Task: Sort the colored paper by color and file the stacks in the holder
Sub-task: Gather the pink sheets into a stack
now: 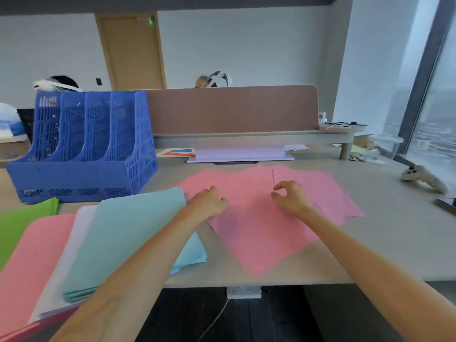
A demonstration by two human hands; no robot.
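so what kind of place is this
Probably an open-plan office: a desk backed by a divider, a blue holder for files standing on it, and a tall window along the right.

Pink paper on a pale desk, with a blue lattice holder behind.

The pink sheets (259,230) fan across the middle of the frame on the pale grey-beige desk (382,243). In the lower left, pale teal paper (128,238) tops a pile, with whitish-lilac sheets (74,243) under it, salmon-pink paper (32,262) below those and bright green paper (22,223) at the left edge. The holder (81,154) in the upper left is solid blue, its walls pierced in a grid of small slots. The divider (232,109) at upper centre is dusty mauve-brown, and below it lie pale lavender sheets (239,154) beside an orange-and-blue print (177,152). The door (133,50) is tan. The controller (422,177) at the right edge is off-white with dark buttons.
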